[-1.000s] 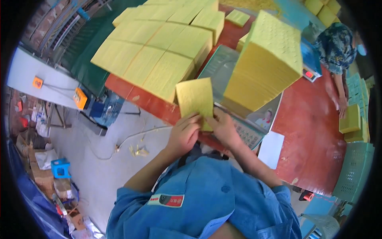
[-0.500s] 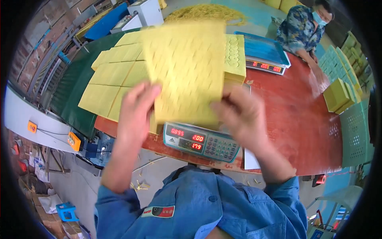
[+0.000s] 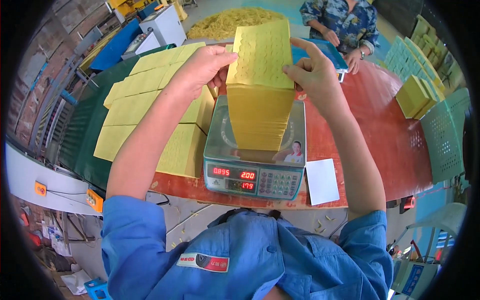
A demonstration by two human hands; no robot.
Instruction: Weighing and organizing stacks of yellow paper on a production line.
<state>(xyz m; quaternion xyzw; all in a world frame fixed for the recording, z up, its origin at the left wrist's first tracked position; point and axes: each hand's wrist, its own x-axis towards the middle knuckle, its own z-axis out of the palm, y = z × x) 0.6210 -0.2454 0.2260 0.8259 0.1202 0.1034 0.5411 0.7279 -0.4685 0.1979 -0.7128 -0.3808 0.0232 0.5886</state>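
A tall stack of yellow paper sheets stands on the platform of a digital scale, with rows of curved cuts in its top sheet. At the left edge of the top, my left hand is closed, its thumb and fingers pinching the paper. My right hand grips the right edge. Its thumb lies on the top sheet, the index finger reaches toward the far corner, and the other fingers curl beside the stack. Red digits glow on the scale's front panel.
Several yellow paper stacks cover the table's left side. A white card lies right of the scale. Across the red table, a person in camouflage stands behind a blue tray. A green perforated crate is at far right.
The yellow paper I held up before me is now on top of the stack on the scale, and both hands have moved away from me with it. The co-worker has shifted left, behind the blue tray.
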